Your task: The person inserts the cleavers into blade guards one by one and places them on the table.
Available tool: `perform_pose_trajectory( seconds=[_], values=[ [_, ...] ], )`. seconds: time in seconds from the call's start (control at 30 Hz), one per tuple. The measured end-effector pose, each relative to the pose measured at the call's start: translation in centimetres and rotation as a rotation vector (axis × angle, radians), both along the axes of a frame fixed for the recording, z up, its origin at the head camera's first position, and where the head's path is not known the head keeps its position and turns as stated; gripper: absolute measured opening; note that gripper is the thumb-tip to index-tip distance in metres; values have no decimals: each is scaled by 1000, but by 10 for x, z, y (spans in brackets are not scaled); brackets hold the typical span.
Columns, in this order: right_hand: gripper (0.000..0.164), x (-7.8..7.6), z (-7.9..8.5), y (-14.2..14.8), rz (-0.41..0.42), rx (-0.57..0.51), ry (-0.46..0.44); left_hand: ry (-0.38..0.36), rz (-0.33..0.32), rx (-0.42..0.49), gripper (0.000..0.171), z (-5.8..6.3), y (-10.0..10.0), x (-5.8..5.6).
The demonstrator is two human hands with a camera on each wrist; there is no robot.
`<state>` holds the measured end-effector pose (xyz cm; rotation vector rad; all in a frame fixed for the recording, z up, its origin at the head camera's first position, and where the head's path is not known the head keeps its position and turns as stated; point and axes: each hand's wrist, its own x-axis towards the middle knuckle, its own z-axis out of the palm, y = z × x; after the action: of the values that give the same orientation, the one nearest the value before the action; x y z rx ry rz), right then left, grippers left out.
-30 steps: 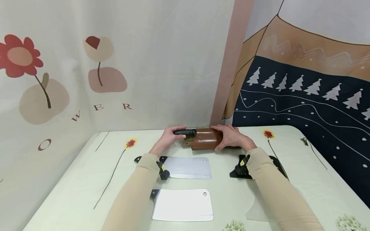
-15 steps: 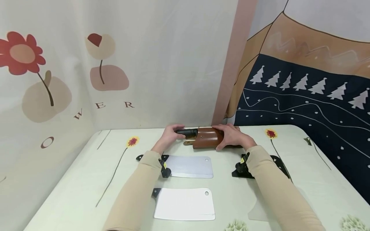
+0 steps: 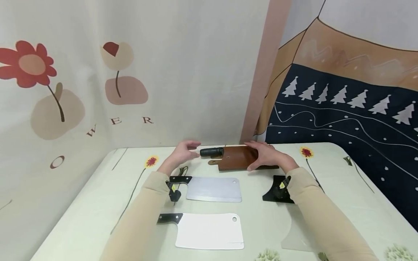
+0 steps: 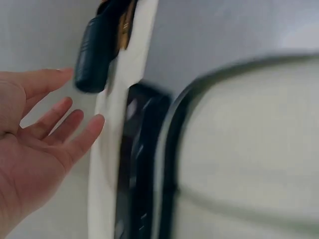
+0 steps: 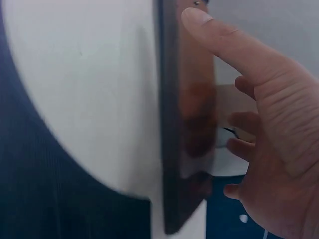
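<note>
Where the brown sheath [image 3: 239, 159] lay: at the far edge of the desk [image 3: 85, 221], close to the pale curtain [image 3: 196, 72], between the person's two hands.
Black handle [image 3: 210, 152]: projected from the sheath's left end, with a short strap [image 3: 213, 162] on its nearer side.
Left hand [image 3: 181, 154]: spread, thumb and fingers parted, just beside the handle's free end.
Right hand [image 3: 269, 156]: spread over the sheath's right part, thumb toward the near edge, fingers toward the far one; from where I stood, I could not tell whether it touched.
Farther cleaver [image 3: 213, 189]: lay on the desk before the sheath, blade to the right.
Nearer cleaver [image 3: 209, 231]: lay likewise, its grip partly hidden by the beige left sleeve [image 3: 130, 224].
Black flat piece [image 3: 271, 197]: rested by the right cuff, partly covered.
Navy cloth [image 3: 310, 119]: hung at the right, printed with white trees.
</note>
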<state>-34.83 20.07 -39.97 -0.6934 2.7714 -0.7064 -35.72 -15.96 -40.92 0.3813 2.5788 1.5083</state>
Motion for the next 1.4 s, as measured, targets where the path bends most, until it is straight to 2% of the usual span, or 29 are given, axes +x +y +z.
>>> perform_pose_trajectory(
  seconds=[0.2, 0.33, 0.5, 0.7, 0.9, 1.03, 1.13, 1.4],
  values=[
    [103, 18, 12, 26, -11, -94, -47, 1, 3, 2, 57, 17, -33, 15],
    [100, 34, 18, 47, -15, -134, -57, 5, 1, 33, 57, 25, -55, 33],
    [96, 56, 22, 70, -7, -156, -26, 9, 9, 76, 53, 27, -76, 58],
    [96, 80, 22, 89, -7, -171, -30, 28, 9, 44, 53, 23, -95, 80],
    [96, 95, 13, 101, -15, -162, -46, 39, 26, -33, 53, 16, -108, 92],
    [99, 106, 7, 111, -20, -130, -72, 26, 27, -64, 55, 9, -114, 96],
    [102, 114, 4, 117, -10, -106, -87, -2, 2, -68, 59, 3, -117, 99],
    [107, 123, -12, 131, -14, -55, -44, -28, -23, -42, 60, -13, -122, 101]
  ],
)
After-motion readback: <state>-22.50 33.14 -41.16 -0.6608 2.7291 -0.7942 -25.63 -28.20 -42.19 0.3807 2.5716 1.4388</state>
